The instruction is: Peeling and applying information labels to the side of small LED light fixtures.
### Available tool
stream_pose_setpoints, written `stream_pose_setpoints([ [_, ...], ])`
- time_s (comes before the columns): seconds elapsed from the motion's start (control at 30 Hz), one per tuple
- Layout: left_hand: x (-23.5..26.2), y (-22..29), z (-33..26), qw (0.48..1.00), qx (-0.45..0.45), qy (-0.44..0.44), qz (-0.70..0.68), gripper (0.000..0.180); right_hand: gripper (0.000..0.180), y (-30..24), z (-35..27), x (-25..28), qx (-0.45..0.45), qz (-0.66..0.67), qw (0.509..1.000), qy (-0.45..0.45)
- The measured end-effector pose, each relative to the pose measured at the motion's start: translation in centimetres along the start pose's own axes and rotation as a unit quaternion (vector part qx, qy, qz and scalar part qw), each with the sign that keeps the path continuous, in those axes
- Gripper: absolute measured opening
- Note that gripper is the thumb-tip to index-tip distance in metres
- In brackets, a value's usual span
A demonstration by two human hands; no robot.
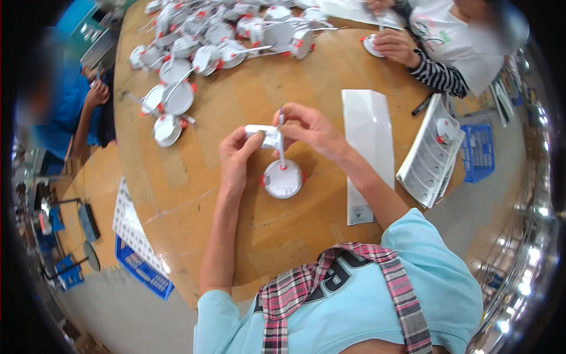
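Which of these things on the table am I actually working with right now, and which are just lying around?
In hand:
left hand and right hand on the small white box
white cable
round white lamp

Lying about:
lamp pile
white plastic bag
leaflet stack
black marker

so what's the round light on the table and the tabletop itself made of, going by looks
Round light fixture: looks like white moulded plastic, smooth and slightly glossy, with small red clips at its rim; it could be painted metal.
Tabletop: looks like wood board, probably plywood, matt tan, with scuffs and faint seams.
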State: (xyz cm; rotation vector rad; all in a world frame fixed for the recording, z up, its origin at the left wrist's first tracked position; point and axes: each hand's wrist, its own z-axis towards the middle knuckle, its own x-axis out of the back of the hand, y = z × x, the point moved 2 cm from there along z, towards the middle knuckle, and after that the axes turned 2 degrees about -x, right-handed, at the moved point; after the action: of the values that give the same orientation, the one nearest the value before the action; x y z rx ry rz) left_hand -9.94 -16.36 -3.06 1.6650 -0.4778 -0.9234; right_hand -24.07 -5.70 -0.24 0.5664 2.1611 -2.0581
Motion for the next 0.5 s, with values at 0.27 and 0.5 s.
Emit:
stream_pose_setpoints([
  [0.27,0.8,-0.3,0.0,0.999,0.028,-0.021,-0.008,0.009,0.016,-0.2,-0.3,0.1,0.009,0.036,0.998,-0.042],
  [0.5,-0.1,-0.4,0.6,0.999,-0.017,-0.017,-0.023,0.038,0.019,-0.8,0.0,1.5,0.087,0.029,0.991,0.093],
])
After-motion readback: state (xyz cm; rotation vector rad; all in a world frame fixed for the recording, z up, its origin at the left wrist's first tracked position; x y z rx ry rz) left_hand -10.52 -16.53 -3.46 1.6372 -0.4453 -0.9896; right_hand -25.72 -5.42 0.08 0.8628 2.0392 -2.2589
